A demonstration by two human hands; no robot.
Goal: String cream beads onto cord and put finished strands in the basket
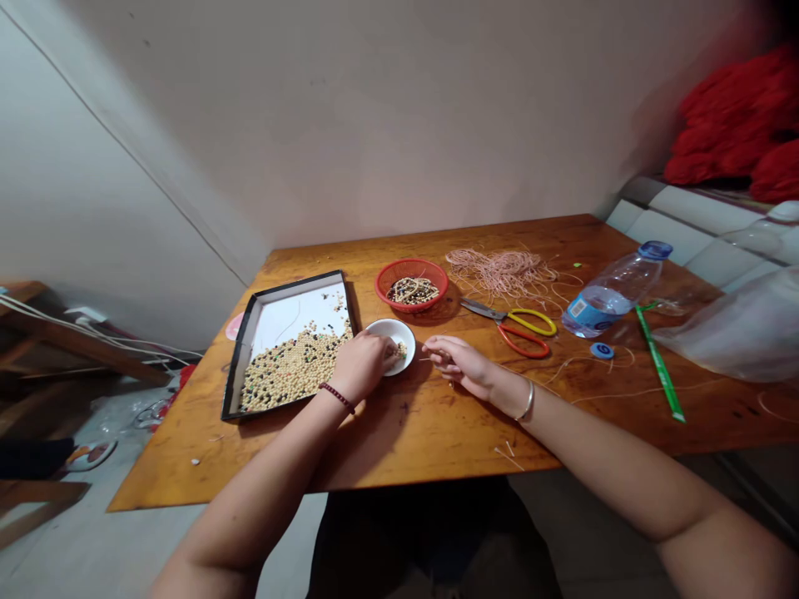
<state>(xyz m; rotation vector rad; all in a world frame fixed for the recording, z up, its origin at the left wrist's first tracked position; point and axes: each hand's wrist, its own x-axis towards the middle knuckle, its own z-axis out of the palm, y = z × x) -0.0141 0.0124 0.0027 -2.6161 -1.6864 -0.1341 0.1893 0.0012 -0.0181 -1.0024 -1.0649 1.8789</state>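
Observation:
My left hand (pixel 363 363), a dark red bead bracelet at its wrist, reaches over the rim of a small white bowl (pixel 408 336). Its fingers are pressed together at some small beads in the bowl; what they grip is hidden. To the right of the bowl, my right hand (pixel 459 363) is closed in a pinch on a thin cord (pixel 426 359), its palm turned partly up. A black-edged tray (pixel 280 320) of cream and dark beads (pixel 293 366) lies left of the bowl. Behind the bowl, a red basket (pixel 382 287) holds strung beads (pixel 413 290).
Scissors (pixel 521 323) with yellow and orange handles lie behind my right hand, near a tangle of pink cord (pixel 505 273). Farther right are a water bottle (pixel 615 291), a blue cap (pixel 602 351), a green strip (pixel 662 366) and a clear plastic bag (pixel 736 324).

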